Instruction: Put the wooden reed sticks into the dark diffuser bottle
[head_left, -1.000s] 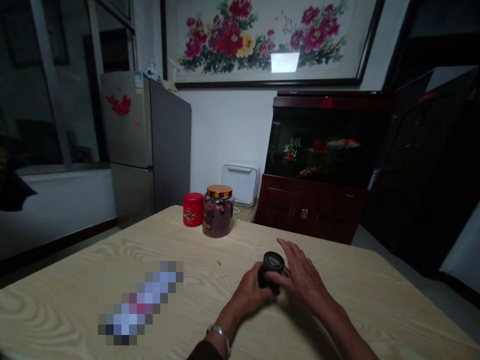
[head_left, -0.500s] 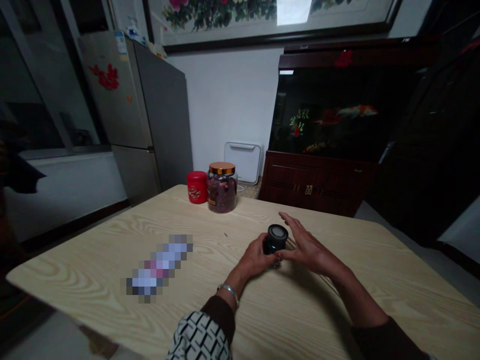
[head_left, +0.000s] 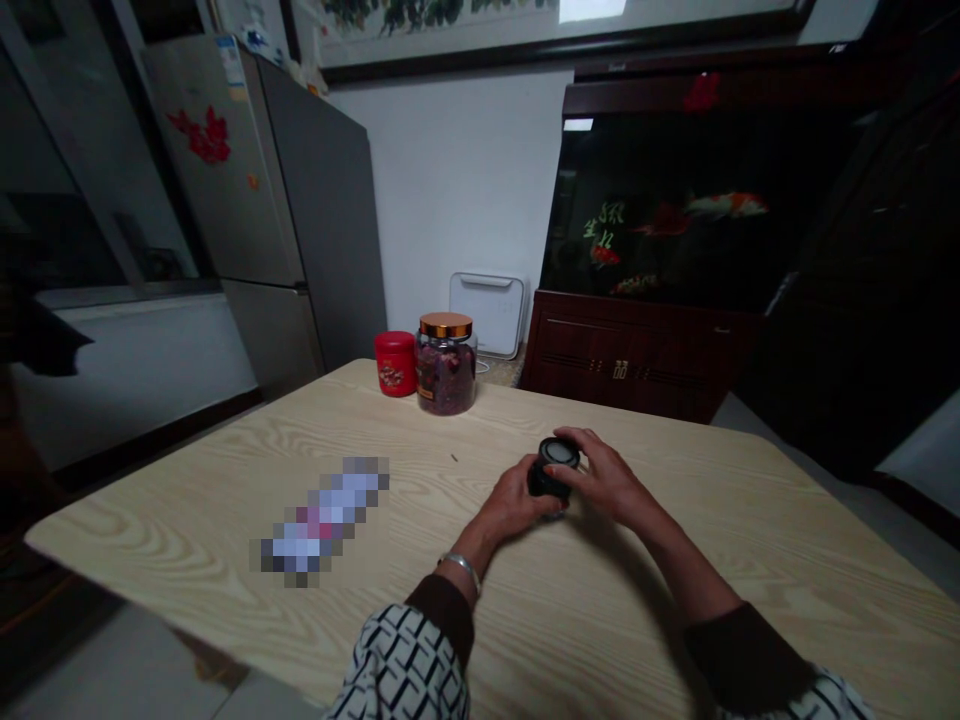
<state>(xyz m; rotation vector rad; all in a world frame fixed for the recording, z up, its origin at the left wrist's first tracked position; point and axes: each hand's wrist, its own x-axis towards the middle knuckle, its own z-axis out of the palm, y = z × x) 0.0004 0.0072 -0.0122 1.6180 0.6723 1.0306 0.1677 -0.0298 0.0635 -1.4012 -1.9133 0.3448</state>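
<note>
A small dark jar (head_left: 537,482) with a glossy look stands upright near the middle of the wooden table. Its wide black lid (head_left: 559,452) has a paler, greyish round top. My left hand (head_left: 513,503) is wrapped around the jar's body from the left, a metal bangle at the wrist. From the right, my right hand (head_left: 604,474) closes on the lid, thumb at the near side and fingers at the far side. Much of the jar's body is hidden by my fingers.
At the table's (head_left: 360,420) far edge stand a red canister (head_left: 396,364) and a clear jar (head_left: 447,372) with a copper-coloured lid and dark reddish contents. A blurred-out flat item (head_left: 326,525) lies to the left. Behind are a fridge (head_left: 330,220) and a fish tank (head_left: 675,220).
My right hand was spread apart beside the jar and has now closed around its lid. My left hand keeps its hold on the body. The view has tilted slightly downward.
</note>
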